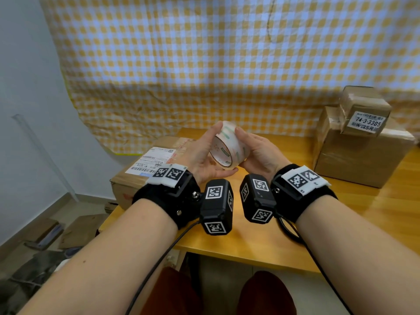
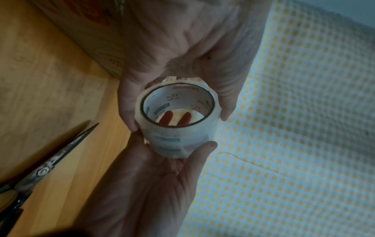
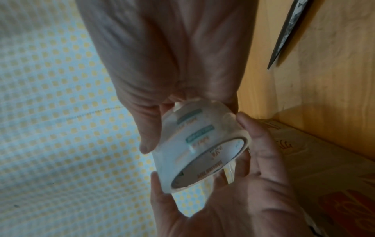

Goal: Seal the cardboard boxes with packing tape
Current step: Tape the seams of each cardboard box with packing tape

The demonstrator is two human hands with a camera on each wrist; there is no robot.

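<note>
A roll of clear packing tape [image 1: 229, 148] is held up above the wooden table [image 1: 261, 242] between both hands. My left hand [image 1: 204, 155] grips its left side, fingers over the top and thumb beneath. From the right, my right hand [image 1: 254, 151] holds it with thumb and fingers. In the left wrist view the tape roll [image 2: 178, 136] shows its open core, with fingertips visible through it. The right wrist view shows the tape roll [image 3: 198, 144] tilted. A cardboard box [image 1: 154, 164] with a shipping label lies to the left.
Two more boxes stand at the right, a small box [image 1: 363, 108] on a large box [image 1: 361, 160]. Scissors [image 2: 50, 162] lie on the table under the hands. A yellow checked cloth [image 1: 204, 64] hangs behind. Flattened cardboard [image 1: 75, 230] lies on the floor at left.
</note>
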